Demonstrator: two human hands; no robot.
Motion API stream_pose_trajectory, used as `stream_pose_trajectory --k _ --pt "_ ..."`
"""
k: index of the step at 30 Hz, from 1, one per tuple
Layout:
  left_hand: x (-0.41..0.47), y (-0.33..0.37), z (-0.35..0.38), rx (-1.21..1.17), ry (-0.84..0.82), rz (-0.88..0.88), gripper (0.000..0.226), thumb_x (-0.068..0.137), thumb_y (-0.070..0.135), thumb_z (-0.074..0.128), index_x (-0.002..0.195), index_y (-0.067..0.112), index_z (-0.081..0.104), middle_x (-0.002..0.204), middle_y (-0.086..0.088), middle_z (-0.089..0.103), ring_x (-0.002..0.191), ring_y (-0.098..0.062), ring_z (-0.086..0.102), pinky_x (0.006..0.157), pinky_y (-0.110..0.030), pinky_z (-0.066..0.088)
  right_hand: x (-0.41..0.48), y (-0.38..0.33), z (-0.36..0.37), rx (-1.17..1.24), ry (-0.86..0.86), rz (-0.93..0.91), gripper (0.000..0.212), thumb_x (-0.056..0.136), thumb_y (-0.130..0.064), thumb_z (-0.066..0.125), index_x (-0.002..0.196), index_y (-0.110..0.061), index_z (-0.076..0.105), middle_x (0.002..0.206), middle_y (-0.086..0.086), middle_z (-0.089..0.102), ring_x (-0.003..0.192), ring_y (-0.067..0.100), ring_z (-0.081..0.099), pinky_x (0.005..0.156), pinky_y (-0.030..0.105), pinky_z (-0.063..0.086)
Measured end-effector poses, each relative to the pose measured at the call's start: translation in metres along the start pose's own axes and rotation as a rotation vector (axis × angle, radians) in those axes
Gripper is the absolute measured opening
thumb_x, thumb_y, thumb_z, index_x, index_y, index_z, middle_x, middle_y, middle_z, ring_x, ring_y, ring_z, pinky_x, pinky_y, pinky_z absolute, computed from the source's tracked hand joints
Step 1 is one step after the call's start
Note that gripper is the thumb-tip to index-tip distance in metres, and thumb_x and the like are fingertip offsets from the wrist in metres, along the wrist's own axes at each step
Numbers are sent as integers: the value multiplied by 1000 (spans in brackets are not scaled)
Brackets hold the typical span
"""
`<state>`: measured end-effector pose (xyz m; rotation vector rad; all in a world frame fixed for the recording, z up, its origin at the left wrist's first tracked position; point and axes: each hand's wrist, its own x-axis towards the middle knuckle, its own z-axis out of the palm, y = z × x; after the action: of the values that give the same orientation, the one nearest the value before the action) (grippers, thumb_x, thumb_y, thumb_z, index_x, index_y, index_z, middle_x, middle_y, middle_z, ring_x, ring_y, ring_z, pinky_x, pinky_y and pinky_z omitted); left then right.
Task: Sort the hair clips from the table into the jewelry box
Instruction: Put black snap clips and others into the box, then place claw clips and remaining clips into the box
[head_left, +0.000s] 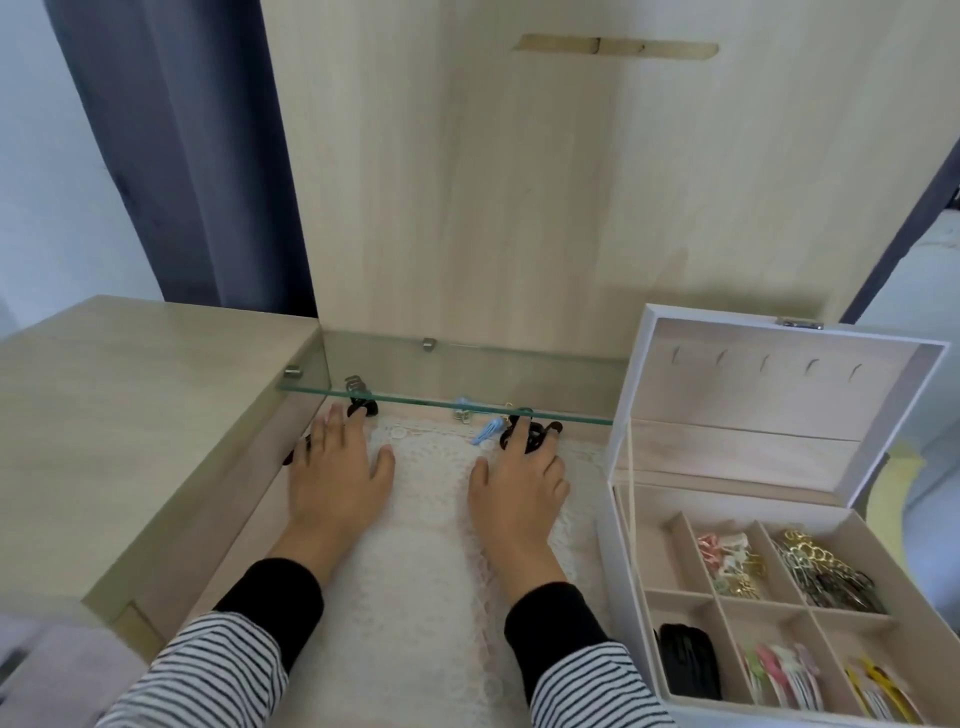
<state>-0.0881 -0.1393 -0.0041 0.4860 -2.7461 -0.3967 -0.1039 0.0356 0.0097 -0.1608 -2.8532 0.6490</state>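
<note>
My left hand (337, 467) lies flat on the lace mat (426, 499) with fingers apart, its fingertips just short of a black claw clip (359, 404) under the glass shelf. A dark clip (289, 457) peeks out by its little finger. My right hand (519, 483) is also spread, thumb apart, with its fingers resting over another black claw clip (532, 436). A light blue clip (485, 431) lies just left of that hand, and a pale clip (462, 408) sits behind it. The white jewelry box (623, 467) stands open at the right.
A glass shelf (441, 400) spans the recess just above the clips. The box's compartments hold pink clips (722, 551), gold and dark clips (826, 571), a black item (688, 660), pastel clips (784, 675) and yellow clips (878, 691). A wooden desktop (130, 415) lies to the left.
</note>
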Motion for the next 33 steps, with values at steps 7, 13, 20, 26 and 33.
stream_pose_trajectory --k 7,13,20,26,33 --pt "22 3 1 -186 125 -41 35 90 33 52 110 5 52 110 -14 56 105 -32 53 90 -47 46 22 -4 13 -56 72 54 58 91 -47 47 140 -18 36 151 20 25 125 34 36 98 45 32" --pt "42 -2 5 -237 154 -64 40 88 48 54 105 11 53 98 -10 63 90 -29 60 81 -44 52 32 -4 19 -79 114 90 66 89 -56 46 138 -13 38 144 19 33 120 33 38 93 46 35" --pt "45 -2 1 -228 116 -60 37 91 47 51 108 13 51 90 -8 67 82 -29 63 75 -41 53 35 -7 20 -83 150 112 47 90 -42 52 124 -10 51 129 19 47 111 33 45 86 46 40" --pt "36 6 -4 -287 118 -23 28 93 35 54 109 12 54 90 -6 68 83 -30 63 78 -41 53 32 -5 17 -56 134 80 38 91 -38 52 118 -10 51 124 13 51 109 32 46 85 45 38" --pt "13 9 -8 -359 134 42 15 92 28 52 97 14 52 81 -4 61 78 -27 58 67 -41 52 19 -9 6 -4 165 39 35 86 -36 56 108 -9 54 111 10 59 99 32 50 80 41 36"
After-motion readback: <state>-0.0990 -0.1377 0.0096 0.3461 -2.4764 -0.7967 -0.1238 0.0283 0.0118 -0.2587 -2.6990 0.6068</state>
